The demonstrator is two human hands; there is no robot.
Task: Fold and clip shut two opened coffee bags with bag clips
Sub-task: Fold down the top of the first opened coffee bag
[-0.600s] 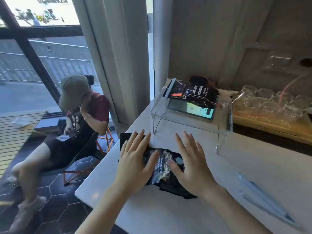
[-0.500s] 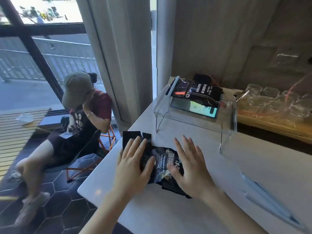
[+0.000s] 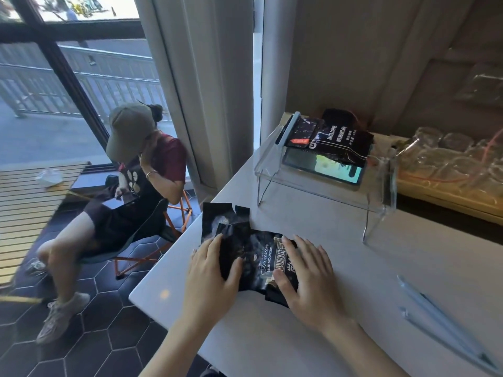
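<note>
A black coffee bag [image 3: 253, 257] lies flat on the white table [image 3: 408, 268], its torn-open top [image 3: 217, 219] pointing away to the left. My left hand [image 3: 215, 270] rests flat on the bag's left part, fingers apart. My right hand [image 3: 307, 276] lies flat on its right end, fingers spread. A second black coffee bag [image 3: 334, 140] sits on a clear acrylic stand [image 3: 321, 191] further back, with a pale blue bar [image 3: 288, 127] along its left end. Two long pale blue bag clips [image 3: 441, 319] lie on the table at the right.
A tablet [image 3: 324, 167] with a lit screen lies on the stand under the second bag. Wrapped glasses on a wooden tray [image 3: 449, 197] stand at the back right. A person sits on a folding chair [image 3: 152, 240] to the left, below the table's edge [image 3: 174, 246].
Both hands have slid back toward me along the bag, uncovering its torn top at the far left. They still lie flat on it.
</note>
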